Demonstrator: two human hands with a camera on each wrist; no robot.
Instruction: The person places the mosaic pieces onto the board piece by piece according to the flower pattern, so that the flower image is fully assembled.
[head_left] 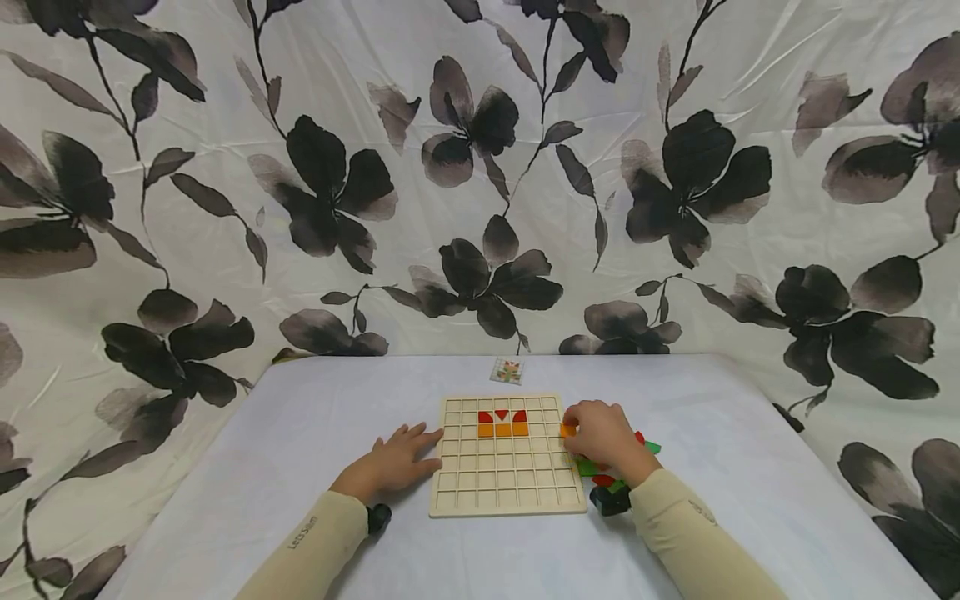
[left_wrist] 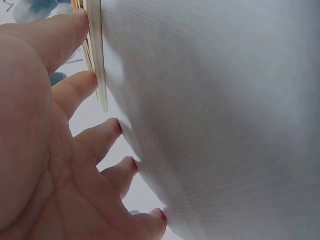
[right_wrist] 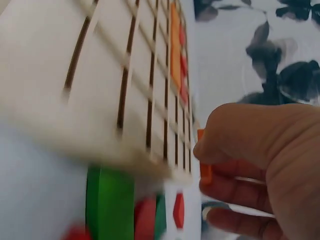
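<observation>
A pale wooden grid board (head_left: 502, 483) lies on the white table. Near its far edge sits a row of red pieces (head_left: 502, 415), with a row of orange squares (head_left: 502, 430) directly below. My left hand (head_left: 393, 461) has its fingers spread, thumb and a fingertip at the board's left edge. My right hand (head_left: 606, 432) is at the board's right edge and pinches an orange block (right_wrist: 205, 157) between thumb and fingers. Under and beside that hand lie loose green and red pieces, among them a green block (right_wrist: 111, 202), partly hidden in the head view.
A small card with a coloured pattern (head_left: 507, 371) lies beyond the board's far edge. Black wrist cameras are strapped to both wrists, the right one (head_left: 611, 501) close to the loose pieces. A flowered cloth (head_left: 480, 208) hangs behind the table.
</observation>
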